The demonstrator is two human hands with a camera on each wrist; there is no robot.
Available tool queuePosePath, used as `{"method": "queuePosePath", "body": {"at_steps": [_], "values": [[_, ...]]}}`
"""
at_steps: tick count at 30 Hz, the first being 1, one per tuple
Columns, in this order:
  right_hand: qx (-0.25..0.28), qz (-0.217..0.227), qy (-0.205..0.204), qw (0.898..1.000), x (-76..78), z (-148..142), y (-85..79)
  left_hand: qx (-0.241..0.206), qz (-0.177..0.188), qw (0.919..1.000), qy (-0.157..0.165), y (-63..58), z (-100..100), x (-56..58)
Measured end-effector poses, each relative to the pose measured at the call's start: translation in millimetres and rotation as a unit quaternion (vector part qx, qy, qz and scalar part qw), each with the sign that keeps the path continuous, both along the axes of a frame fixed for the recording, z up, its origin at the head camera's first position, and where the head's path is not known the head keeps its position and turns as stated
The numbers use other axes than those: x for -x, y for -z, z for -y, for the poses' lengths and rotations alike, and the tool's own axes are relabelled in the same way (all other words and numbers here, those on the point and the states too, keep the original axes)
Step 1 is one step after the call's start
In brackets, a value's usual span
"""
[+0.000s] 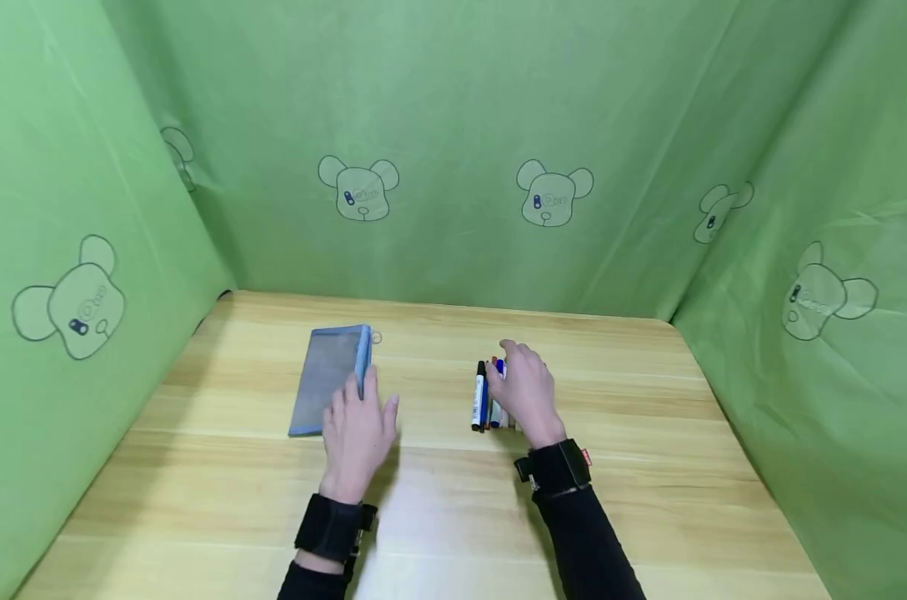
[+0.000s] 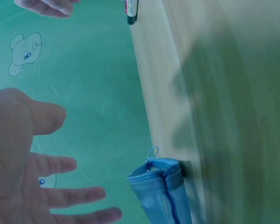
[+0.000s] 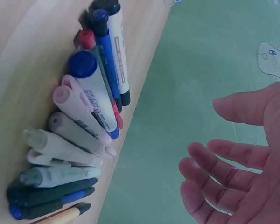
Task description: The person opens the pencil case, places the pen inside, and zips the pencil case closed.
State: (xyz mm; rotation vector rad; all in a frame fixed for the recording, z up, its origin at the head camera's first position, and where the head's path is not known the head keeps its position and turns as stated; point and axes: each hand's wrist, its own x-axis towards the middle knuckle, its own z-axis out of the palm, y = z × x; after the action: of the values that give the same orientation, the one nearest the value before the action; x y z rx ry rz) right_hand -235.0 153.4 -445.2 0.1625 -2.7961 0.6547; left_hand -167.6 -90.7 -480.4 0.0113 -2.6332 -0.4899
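Observation:
A blue zippered pencil pouch (image 1: 329, 379) with a grey mesh face lies on the left of the table; its blue zip side (image 2: 161, 186) and small pull ring show in the left wrist view. My left hand (image 1: 356, 437) is over its near right corner, fingers spread, holding nothing. Right of the middle, several pens and markers (image 1: 487, 400) lie side by side. Above them is my right hand (image 1: 527, 390), fingers loosely bent and empty. The right wrist view shows a white marker with a blue cap (image 3: 93, 88), pink and pale highlighters (image 3: 74, 102) and dark pens (image 3: 51, 193).
The wooden table (image 1: 438, 517) is enclosed at the back and both sides by green cloth (image 1: 453, 83) printed with bear heads. Each wrist wears a black strap (image 1: 332, 527).

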Motion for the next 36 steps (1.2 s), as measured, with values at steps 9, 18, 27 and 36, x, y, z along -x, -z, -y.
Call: {"method": "queuePosePath", "body": {"at_steps": [9,18,27,36], "values": [[-0.035,0.049,0.008,0.998,18.6,4,2.7,0.007,0.031,0.9993,-0.02,-6.0,9,12.8],[-0.047,0.115,-0.008,0.992,30.0,10,7.1,-0.009,0.077,0.9966,-0.027,0.1,16,24.0],[-0.07,0.145,-0.007,0.987,38.8,14,13.0,-0.032,0.11,0.992,-0.053,4.0,24,37.9],[-0.06,0.176,-0.013,0.982,46.4,18,17.6,-0.039,0.133,0.9866,-0.086,3.1,31,49.5]]}}
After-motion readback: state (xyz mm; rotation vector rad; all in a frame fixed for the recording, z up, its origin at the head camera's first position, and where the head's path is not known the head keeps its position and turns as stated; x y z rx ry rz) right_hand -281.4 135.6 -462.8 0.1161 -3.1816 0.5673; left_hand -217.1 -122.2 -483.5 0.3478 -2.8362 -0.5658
